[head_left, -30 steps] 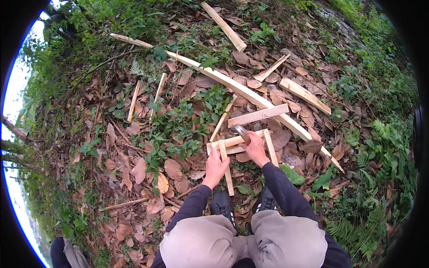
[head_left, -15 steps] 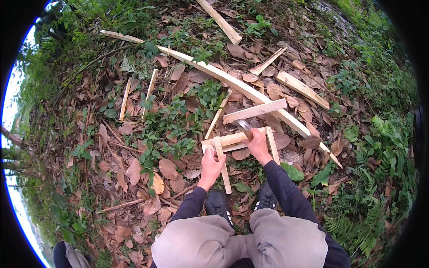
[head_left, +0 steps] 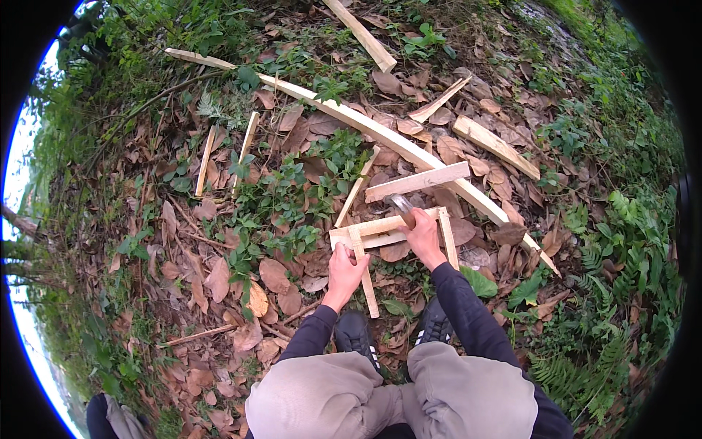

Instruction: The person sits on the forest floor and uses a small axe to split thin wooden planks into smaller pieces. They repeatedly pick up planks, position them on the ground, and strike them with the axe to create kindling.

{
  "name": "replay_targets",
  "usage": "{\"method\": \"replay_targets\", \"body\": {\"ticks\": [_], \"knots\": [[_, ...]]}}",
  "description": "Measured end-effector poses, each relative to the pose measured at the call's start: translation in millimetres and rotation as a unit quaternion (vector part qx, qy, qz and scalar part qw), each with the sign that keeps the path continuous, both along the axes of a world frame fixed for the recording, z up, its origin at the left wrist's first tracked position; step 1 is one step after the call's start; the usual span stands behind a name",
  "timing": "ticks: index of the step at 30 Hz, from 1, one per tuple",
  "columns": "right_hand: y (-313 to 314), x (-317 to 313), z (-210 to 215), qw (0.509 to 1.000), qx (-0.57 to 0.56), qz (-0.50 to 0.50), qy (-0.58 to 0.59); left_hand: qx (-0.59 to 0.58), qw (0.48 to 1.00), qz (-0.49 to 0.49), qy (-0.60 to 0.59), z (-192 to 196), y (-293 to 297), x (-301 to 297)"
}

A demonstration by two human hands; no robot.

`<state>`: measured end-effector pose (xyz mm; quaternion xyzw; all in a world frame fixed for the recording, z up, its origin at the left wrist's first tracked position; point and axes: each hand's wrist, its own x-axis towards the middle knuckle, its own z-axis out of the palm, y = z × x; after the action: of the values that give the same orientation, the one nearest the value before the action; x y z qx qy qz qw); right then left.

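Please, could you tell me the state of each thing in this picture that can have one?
Wooden frame: open on the side toward the person.
Hammer: held, handle mostly hidden.
Right hand: closed around the hammer.
Left hand: fingers bent beside the frame; its grip is unclear.
Long board: lying on leaves.
Black shoes: worn.

A: What covers the ground (head_left: 150, 272)?

B: Broad, dry brown leaves (head_left: 219, 280), scattered across the centre and lower left, with low green plants (head_left: 281, 212) growing among them left of centre.

A: And the margins?

B: Dense green foliage (head_left: 183, 29) at upper left; fern fronds (head_left: 567, 372) at lower right; a brown branch (head_left: 20, 224) at the left edge.

A: How is the scene lit?

B: Bright, pale sky (head_left: 22, 143) shows along the left rim, beyond the foliage; daylight over the ground is soft and even.
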<state>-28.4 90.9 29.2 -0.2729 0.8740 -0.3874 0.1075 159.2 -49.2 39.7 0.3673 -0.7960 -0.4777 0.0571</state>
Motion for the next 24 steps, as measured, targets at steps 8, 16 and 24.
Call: {"method": "replay_targets", "body": {"ticks": [8,16,24], "knots": [[5.2,4.3,6.8,1.000,0.013,0.003,0.007,-0.007,1.000,-0.018,0.005,-2.7,-0.1,-3.0],[29.1,58.2,31.0,0.996,0.016,-0.006,-0.088,0.009,0.996,0.051,0.075,-42.5,-8.3,23.8],[30.6,87.9,20.5,0.970,0.014,-0.036,-0.240,0.058,0.996,0.011,0.070,-31.5,-21.5,31.6]]}}
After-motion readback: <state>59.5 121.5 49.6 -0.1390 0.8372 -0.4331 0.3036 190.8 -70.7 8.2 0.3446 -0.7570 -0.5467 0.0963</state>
